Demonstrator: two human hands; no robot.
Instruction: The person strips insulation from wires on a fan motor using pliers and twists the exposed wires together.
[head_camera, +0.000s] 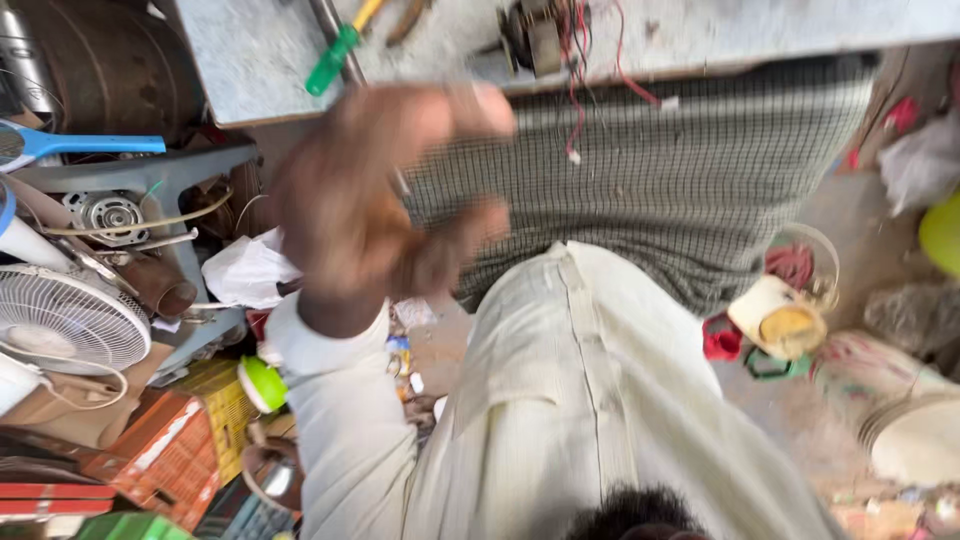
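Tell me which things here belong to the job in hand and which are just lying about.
Job in hand: left hand, blurred and empty; nearest it, green-handled screwdriver, wired motor part, bench.
Lying about: white fan, orange crate, white bag.

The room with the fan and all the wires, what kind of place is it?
Probably a small repair workshop. A white fan and a bare electric motor sit in the clutter, and a green-handled screwdriver lies on the workbench beside a part trailing red wires.
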